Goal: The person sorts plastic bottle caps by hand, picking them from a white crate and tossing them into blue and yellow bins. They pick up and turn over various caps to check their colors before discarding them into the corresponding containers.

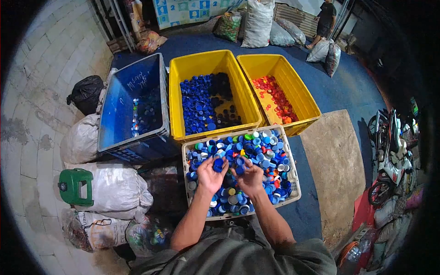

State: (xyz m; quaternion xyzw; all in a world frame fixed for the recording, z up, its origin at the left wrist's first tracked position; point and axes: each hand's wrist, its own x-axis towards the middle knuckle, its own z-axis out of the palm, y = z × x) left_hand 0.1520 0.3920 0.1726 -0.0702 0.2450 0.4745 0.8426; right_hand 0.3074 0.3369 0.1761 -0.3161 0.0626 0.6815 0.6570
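Note:
Both hands are over a shallow cream crate [297,185] heaped with mixed plastic bottle caps, mostly blue, with white, green, red and orange ones among them. A dark blue bottle cap [218,163] rests in the fingers of my left hand [210,178], which is turned partly palm up. My right hand [252,178], a short way to the right, has its fingers round another dark blue bottle cap [239,169]. Loose caps lie below and between the hands.
Beyond the crate stand a blue bin [110,123] with a few caps, a yellow bin [176,64] of blue and black caps, and another yellow bin [302,98] of red caps. White sacks [117,188] and a green jerrycan [75,195] sit at left. A person [326,18] stands far back.

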